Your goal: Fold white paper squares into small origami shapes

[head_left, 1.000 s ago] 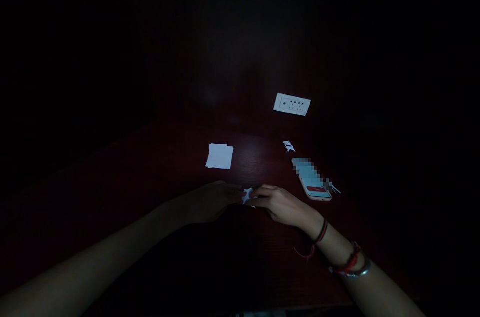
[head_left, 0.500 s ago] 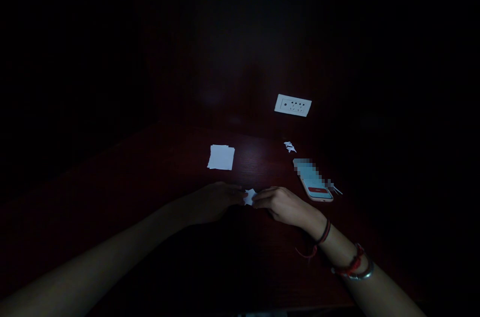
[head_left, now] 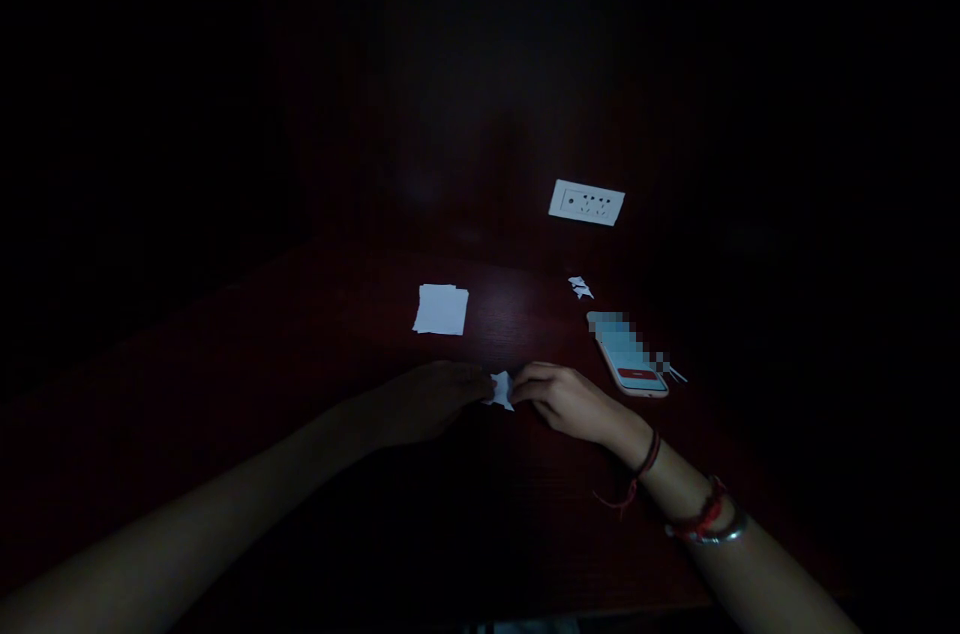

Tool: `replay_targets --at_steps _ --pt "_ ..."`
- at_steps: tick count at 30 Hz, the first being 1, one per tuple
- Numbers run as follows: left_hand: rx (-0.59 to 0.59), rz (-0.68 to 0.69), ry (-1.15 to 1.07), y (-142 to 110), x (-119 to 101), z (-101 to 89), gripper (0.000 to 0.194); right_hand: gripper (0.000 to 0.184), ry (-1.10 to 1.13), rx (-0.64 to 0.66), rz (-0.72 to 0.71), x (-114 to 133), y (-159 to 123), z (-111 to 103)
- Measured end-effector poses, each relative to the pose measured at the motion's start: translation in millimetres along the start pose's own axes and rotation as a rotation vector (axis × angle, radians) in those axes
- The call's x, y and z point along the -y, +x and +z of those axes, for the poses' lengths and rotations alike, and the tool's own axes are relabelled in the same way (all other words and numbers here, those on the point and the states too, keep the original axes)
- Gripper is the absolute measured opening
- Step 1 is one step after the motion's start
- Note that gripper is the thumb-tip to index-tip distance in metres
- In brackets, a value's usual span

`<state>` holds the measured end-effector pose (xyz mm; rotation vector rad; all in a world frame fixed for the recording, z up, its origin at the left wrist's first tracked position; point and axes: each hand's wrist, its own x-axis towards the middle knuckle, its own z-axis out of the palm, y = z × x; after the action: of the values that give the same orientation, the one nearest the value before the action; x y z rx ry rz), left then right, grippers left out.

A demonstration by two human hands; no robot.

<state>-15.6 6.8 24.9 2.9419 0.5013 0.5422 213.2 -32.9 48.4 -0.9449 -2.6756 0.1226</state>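
A small white piece of folded paper [head_left: 502,391] with pointed corners is between my two hands, low over the dark red table. My left hand [head_left: 441,397], in deep shadow, pinches its left side. From the right, the curled fingers of my right hand [head_left: 564,400] close on its right edge; the thumb is mostly hidden. Beyond my hands lies a stack of square white paper sheets [head_left: 441,310]. Farther right is a little pile of folded white paper pieces [head_left: 580,288], much like the one I hold.
A phone [head_left: 628,356] with a lit screen lies right of my right hand, with thin white sticks or strips [head_left: 678,374] beside it. A white socket panel [head_left: 586,202] is on the back wall. Most of the surroundings are dark.
The paper between my hands has shifted in angle and shows a different outline. My right fingers have bent more and drawn slightly right. The view has tipped down a little.
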Motion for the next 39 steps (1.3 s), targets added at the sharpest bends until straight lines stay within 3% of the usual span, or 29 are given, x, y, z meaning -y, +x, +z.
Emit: replay_targets --at_steps 5,10,17,23,29,39 --pt "0.066 0.029 -0.025 -5 4 1.0 0.054 0.032 -0.007 -0.057 0.042 -6 -4 -4" --pt "0.084 0.009 -0.104 -7 4 2.6 0.060 0.026 -0.030 -0.023 0.026 -7 -5 -7" --pt "0.062 -0.009 -0.046 -1 2 -1.4 0.064 0.027 -0.102 -0.003 -0.018 -4 -1 -3" --pt "-0.006 -0.014 0.070 1 -6 6.5 0.050 0.027 -0.174 0.022 -0.035 -6 1 -3" --pt "0.000 -0.006 0.073 -2 1 16.2 0.048 0.024 -0.246 0.029 -0.032 -5 0 -3" --pt "-0.035 -0.133 0.053 14 -17 -0.1 0.020 0.023 -0.395 0.020 -0.107 -4 2 -3"
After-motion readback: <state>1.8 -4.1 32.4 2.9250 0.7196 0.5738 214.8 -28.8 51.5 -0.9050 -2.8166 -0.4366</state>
